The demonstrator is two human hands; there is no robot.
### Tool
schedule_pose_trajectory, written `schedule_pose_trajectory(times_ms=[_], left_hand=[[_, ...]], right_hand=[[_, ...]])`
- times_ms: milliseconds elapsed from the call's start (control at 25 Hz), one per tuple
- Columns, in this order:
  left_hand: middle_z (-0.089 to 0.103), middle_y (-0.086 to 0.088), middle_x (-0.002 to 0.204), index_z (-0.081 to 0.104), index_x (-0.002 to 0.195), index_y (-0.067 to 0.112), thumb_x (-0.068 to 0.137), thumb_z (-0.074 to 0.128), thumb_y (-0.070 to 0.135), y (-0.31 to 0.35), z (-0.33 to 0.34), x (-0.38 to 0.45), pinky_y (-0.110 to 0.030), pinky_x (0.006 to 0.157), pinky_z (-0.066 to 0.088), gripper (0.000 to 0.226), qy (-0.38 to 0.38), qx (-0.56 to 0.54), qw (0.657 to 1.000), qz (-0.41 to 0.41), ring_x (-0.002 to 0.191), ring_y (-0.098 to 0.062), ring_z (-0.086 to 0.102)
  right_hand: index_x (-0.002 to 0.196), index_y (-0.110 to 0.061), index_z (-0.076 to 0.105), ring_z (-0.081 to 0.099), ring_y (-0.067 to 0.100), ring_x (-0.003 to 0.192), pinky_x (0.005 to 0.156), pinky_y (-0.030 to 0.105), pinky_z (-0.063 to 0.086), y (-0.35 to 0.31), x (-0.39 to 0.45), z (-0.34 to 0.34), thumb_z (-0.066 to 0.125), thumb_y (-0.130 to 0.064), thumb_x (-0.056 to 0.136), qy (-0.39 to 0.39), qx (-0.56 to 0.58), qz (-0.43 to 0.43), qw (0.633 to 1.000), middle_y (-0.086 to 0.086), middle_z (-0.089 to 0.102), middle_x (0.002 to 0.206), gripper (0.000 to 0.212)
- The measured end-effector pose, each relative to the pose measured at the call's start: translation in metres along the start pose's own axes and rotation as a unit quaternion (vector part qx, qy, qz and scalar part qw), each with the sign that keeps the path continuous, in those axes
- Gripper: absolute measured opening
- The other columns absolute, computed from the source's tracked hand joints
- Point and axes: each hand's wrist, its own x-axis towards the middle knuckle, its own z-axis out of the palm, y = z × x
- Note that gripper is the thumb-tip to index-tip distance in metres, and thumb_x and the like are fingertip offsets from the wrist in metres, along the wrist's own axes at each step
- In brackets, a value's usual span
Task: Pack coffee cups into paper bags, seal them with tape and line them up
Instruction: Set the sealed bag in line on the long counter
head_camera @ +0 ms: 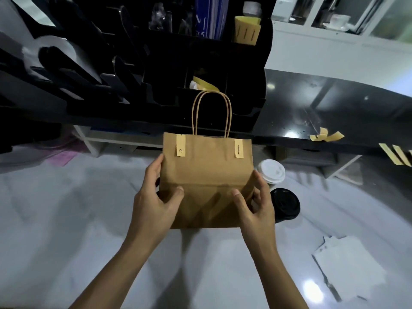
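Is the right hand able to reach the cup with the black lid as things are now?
Probably yes, once it lets go. The right hand now grips the paper bag at its right side, and the black-lidded cup stands just beside that hand on the white counter, with nothing between them.

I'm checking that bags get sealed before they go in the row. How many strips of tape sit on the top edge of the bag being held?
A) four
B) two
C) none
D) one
B: the paper bag shows two pale tape strips, one left and one right of the handles.
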Motion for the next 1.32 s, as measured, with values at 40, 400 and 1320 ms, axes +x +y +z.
schedule_pose_trajectory(times_ms=[40,400,1320], left_hand=[[0.043,0.039,0.136,0.029,0.148,0.052,0.089,0.074,0.025,0.002,-0.001,0.002,-0.005,0.089,0.041,0.079,-0.009,-0.003,1.000,0.008,0.115,0.024,0.043],[0.034,0.061,0.123,0.026,0.148,0.058,0.089,0.072,0.027,0.024,-0.011,0.017,-0.044,0.111,0.045,0.081,-0.140,-0.006,0.989,0.053,0.128,0.011,0.041],[0.044,0.041,0.137,0.032,0.148,0.051,0.090,0.071,0.027,0.100,0.114,-0.067,0.005,0.090,0.031,0.075,-0.336,-0.081,0.921,0.179,0.124,0.025,0.038]], right_hand=[[0.148,-0.049,0.043,0.056,0.002,0.130,0.105,0.027,0.045,-0.004,-0.003,-0.001,0.075,-0.029,0.093,0.010,0.004,-0.001,1.000,-0.016,0.062,0.139,0.067],[0.145,-0.054,0.044,0.058,-0.003,0.122,0.086,0.012,0.053,-0.024,-0.044,0.003,0.073,-0.037,0.092,0.140,-0.004,0.018,0.990,-0.026,0.060,0.134,0.062],[0.138,-0.063,0.042,0.060,-0.013,0.105,0.079,0.018,0.052,-0.039,-0.164,-0.128,0.066,-0.051,0.092,0.419,-0.008,0.048,0.907,-0.034,0.062,0.109,0.053]])
